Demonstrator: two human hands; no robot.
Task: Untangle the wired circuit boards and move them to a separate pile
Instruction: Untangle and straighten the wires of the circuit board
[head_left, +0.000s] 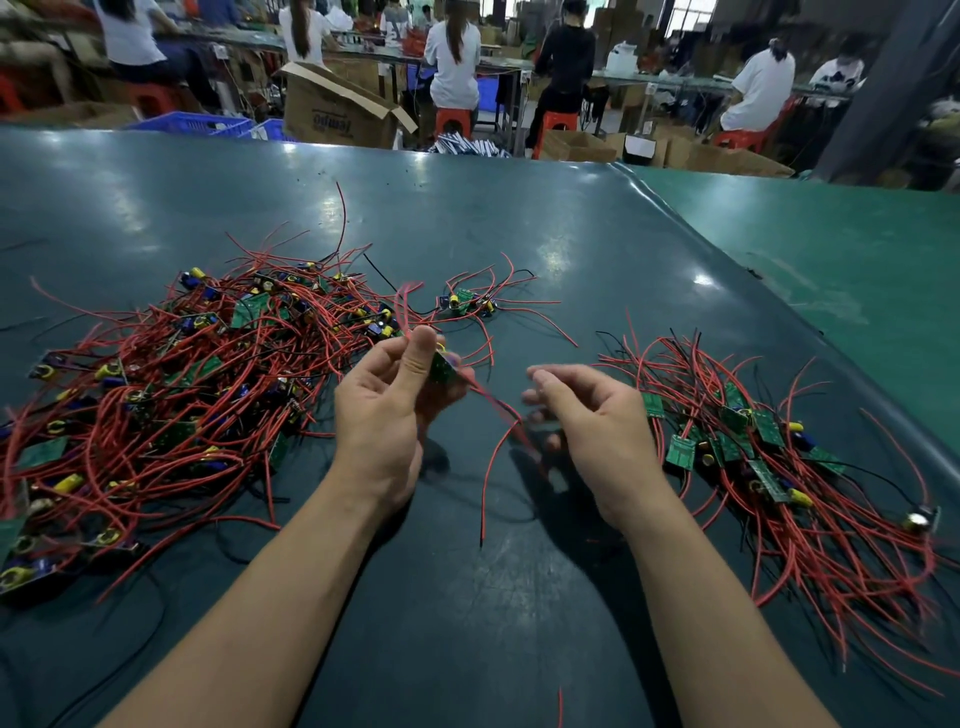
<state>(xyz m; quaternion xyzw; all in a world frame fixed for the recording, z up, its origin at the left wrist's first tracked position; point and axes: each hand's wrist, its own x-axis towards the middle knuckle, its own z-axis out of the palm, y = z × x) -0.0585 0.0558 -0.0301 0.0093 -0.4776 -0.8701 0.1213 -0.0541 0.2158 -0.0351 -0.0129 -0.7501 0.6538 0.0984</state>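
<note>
Red wires trail from the small green circuit board (442, 368) that your left hand (387, 415) pinches between thumb and fingers above the dark green table mat (519, 218). Your right hand (587, 415), just right of the board, has loosely curled fingers; whether they hold the blurred red wire (493, 410) running from the board cannot be told. Left of the board lies the large tangled heap of red-wired boards (171, 395). Right of it lies the smaller sorted pile (779, 467). Beyond it, a little cluster of boards (467, 302) sits apart.
</note>
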